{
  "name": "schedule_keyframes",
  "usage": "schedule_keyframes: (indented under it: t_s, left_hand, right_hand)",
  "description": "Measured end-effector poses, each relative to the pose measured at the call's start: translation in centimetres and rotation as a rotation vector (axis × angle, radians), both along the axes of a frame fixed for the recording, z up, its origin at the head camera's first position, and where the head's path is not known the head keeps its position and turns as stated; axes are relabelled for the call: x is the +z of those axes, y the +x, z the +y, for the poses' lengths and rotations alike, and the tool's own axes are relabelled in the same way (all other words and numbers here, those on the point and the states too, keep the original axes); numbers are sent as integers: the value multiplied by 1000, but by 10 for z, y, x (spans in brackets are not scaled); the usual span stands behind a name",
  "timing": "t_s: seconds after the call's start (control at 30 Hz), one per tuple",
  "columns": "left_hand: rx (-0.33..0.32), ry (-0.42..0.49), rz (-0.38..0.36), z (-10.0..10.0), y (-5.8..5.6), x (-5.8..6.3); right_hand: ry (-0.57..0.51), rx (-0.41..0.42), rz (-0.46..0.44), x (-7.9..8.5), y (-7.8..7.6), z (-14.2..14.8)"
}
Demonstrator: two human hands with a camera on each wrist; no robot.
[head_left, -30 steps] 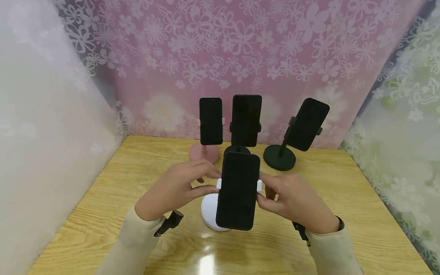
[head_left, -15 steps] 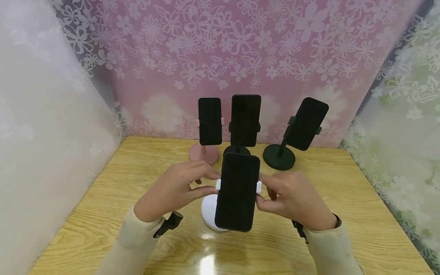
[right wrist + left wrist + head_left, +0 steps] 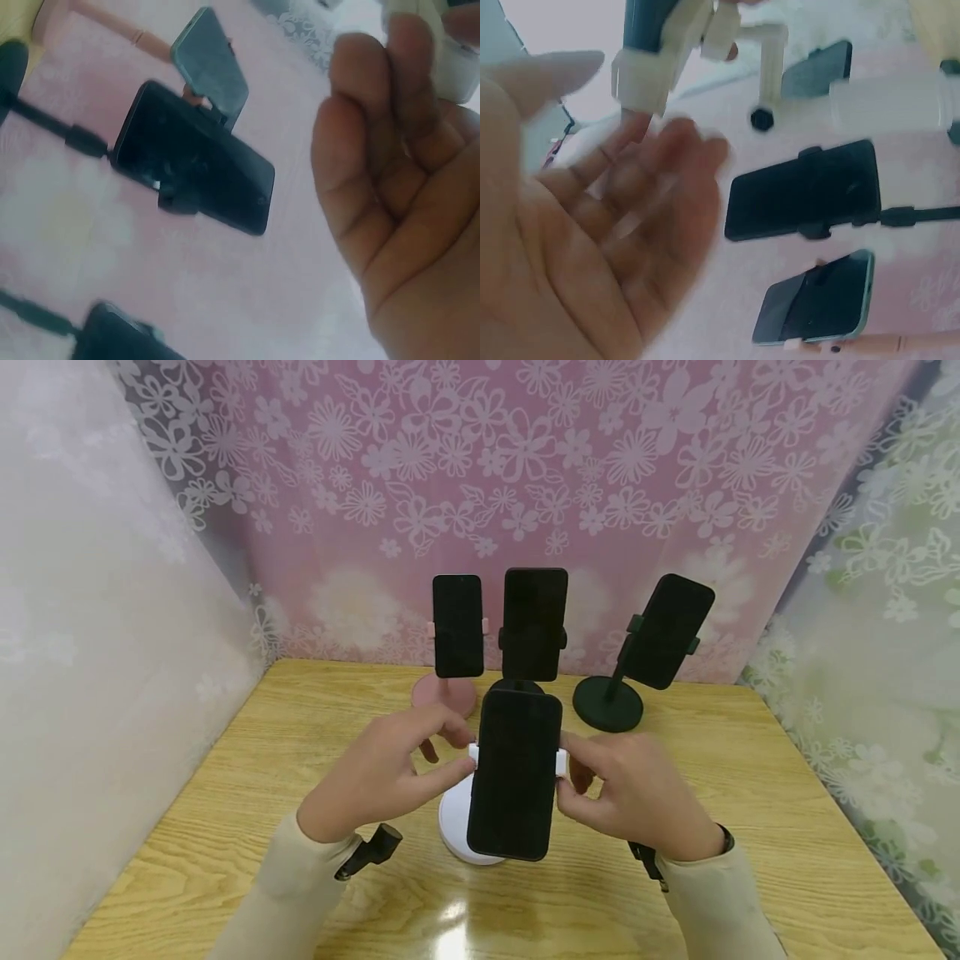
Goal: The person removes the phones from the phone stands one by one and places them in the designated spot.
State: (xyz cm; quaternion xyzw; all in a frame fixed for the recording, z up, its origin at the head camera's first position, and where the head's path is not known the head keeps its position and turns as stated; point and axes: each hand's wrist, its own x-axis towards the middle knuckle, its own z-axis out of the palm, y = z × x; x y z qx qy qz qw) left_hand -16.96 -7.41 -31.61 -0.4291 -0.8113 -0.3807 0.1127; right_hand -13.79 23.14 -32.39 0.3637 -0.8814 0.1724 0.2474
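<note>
A black-screened phone point(image 3: 515, 775) sits in the clamp of a white phone stand point(image 3: 459, 827), its screen toward me and slightly tilted. At the clamp's left side is my left hand point(image 3: 386, 768). In the left wrist view its thumb stands apart from the white clamp point(image 3: 641, 82), while a fingertip appears to touch the clamp's lower end. My right hand point(image 3: 637, 789) pinches the clamp's right side between thumb and forefinger. Its other fingers point(image 3: 345, 142) are curled in the right wrist view. The phone hides the stand's post and the clamp's back in the head view.
Behind stand a pink phone stand point(image 3: 427, 693), a black phone stand point(image 3: 517, 685) and a dark green phone stand point(image 3: 607, 706), each holding a phone. The wooden table point(image 3: 300, 727) meets a pink flowered backdrop point(image 3: 375, 552) and pale side walls.
My left thumb and forefinger have loosened from the clamp's left side and spread apart. The phone has shifted slightly left. My right hand keeps its pinch.
</note>
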Motion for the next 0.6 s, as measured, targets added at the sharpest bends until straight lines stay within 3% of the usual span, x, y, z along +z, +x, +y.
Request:
schedule_keyframes:
  t_s: [0.1,0.17,0.37,0.6]
  left_hand:
    - [66,-41,-98,4,2,0]
    - [74,-65,-128,5,2,-1]
    - [24,-61,-168,5,3,-2]
    - [-23,-111,-310,2,3,0]
  right_hand:
    - [-97,39,-61,-1,1,-2]
    - [-147,53,-77,-2,2,-4]
    - [-120,9,-55,-5,3,-10]
    - [-111,38,-108,-7,2,-12]
